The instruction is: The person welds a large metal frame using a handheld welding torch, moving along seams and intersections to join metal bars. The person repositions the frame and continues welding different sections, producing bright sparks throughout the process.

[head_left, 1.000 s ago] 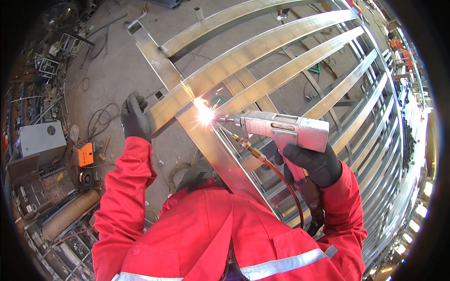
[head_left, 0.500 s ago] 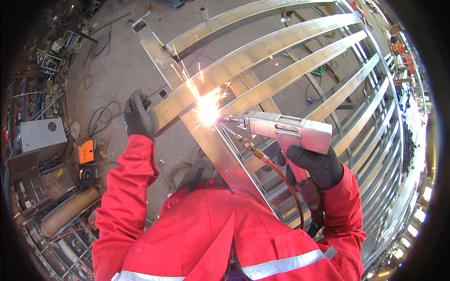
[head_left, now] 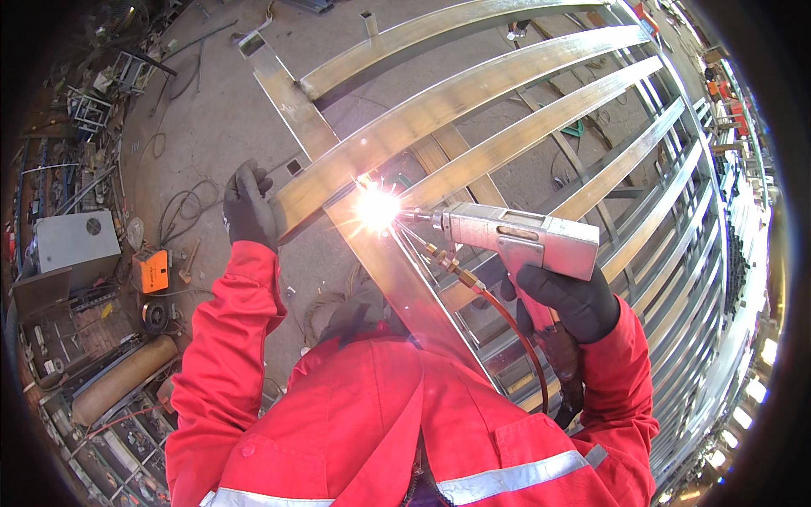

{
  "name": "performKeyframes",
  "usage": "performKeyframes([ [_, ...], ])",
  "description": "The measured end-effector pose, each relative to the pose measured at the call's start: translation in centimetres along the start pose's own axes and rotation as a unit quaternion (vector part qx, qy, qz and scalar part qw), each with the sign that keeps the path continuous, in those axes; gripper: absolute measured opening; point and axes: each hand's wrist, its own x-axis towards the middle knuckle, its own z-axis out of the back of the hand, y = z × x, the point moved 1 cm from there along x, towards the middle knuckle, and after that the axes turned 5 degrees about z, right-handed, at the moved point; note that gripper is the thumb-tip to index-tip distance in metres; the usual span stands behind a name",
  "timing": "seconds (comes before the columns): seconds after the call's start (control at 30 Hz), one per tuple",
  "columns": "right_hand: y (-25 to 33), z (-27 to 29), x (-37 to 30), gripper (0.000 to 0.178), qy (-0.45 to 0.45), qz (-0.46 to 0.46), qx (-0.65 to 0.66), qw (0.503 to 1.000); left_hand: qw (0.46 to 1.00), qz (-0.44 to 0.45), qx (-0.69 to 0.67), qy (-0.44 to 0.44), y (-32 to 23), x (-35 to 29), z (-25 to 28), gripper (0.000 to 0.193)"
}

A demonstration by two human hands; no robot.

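Observation:
In a dark glove, my right hand [head_left: 570, 300] is wrapped round the grip of a silver welding gun [head_left: 524, 237]. Its nozzle points left into a bright white arc [head_left: 376, 207], where a crossing steel beam [head_left: 405, 279] meets a long rectangular steel tube [head_left: 439, 110]. The glare hides the joint itself. A thin wire guide with brass fittings [head_left: 452, 266] and a red hose [head_left: 524, 342] run under the gun. My gloved left hand [head_left: 251, 203] lies against the near-left end of the long tube, its fingers curled; part of its grip is hidden.
More parallel tubes of the frame [head_left: 608, 173] stretch away to the right. On the floor at left are a grey cabinet [head_left: 80, 245], an orange box [head_left: 152, 272], a wire spool [head_left: 155, 317], a brown cylinder [head_left: 127, 380] and loose cables [head_left: 186, 207].
The long sparks that sprayed up and left from the arc have shrunk to a tighter glow. Both hands and the gun stay almost where they were.

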Motion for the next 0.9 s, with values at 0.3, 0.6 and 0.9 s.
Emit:
performKeyframes([
  [0.3, 0.0, 0.3, -0.1, 0.048, -0.004, -0.031, -0.01, 0.999, 1.0, 0.008, -0.012, 0.005, 0.4, 0.4, 0.2, 0.044],
  [0.6, -0.3, 0.4, -0.1, 0.05, 0.002, -0.006, -0.004, 1.0, 1.0, -0.001, 0.003, 0.001, 0.2, 0.1, 0.1, 0.045],
  [0.9, -0.1, 0.2, -0.2, 0.049, 0.002, -0.021, -0.003, 1.0, 1.0, 0.0, 0.0, -0.002, 0.0, -0.1, 0.1, 0.045],
])
